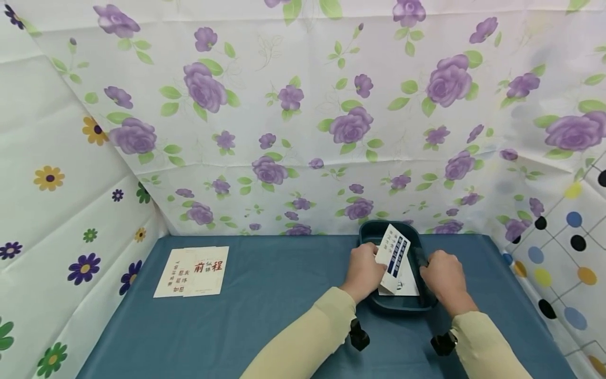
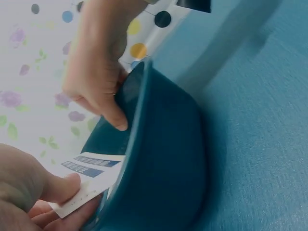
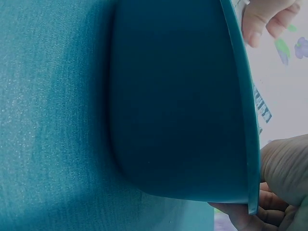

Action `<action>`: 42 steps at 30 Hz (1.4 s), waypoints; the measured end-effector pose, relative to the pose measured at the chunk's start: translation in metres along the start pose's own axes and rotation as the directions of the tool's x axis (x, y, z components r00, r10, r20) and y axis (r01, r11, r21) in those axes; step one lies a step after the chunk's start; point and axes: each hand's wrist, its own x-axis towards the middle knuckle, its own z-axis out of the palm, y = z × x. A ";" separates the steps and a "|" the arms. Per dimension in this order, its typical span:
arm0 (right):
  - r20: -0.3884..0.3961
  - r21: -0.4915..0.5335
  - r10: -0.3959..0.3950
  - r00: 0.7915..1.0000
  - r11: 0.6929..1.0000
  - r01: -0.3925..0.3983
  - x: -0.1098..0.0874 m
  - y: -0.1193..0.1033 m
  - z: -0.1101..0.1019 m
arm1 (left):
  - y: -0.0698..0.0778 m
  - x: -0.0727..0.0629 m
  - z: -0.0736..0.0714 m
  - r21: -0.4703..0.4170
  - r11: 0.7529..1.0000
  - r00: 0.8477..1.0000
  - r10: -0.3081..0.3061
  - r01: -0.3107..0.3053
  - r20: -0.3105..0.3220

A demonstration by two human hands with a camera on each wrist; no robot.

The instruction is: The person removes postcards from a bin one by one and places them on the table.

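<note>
A dark teal plastic basin stands on the table at the right in the head view. My left hand pinches a white printed card with dark blue text bands, thumb on top and fingers beneath. The card tilts over the basin's opening. Below it, another white card lies inside the basin, partly covered. My right hand grips the basin's right side wall. In the right wrist view the fingers curl round the rim, with part of them hidden behind the basin.
Two cream cards with red and dark characters lie overlapping on the blue tablecloth at the left. Flowered sheeting hangs behind the table, with a dotted sheet on the right side.
</note>
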 end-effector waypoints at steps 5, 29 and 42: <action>-0.008 -0.002 0.009 1.000 1.000 -0.009 0.001 0.003 0.002 | -0.005 0.003 -0.009 -0.113 0.993 1.000 -0.016 0.017 0.002; -0.008 0.013 -0.021 1.000 1.000 0.021 -0.001 0.007 0.001 | -0.036 0.007 -0.087 -0.175 0.985 0.990 -0.019 -0.005 -0.137; -0.015 0.025 -0.027 1.000 0.999 0.027 -0.002 0.002 -0.001 | -0.062 -0.002 -0.136 -0.114 0.993 0.969 -0.009 -0.019 -0.247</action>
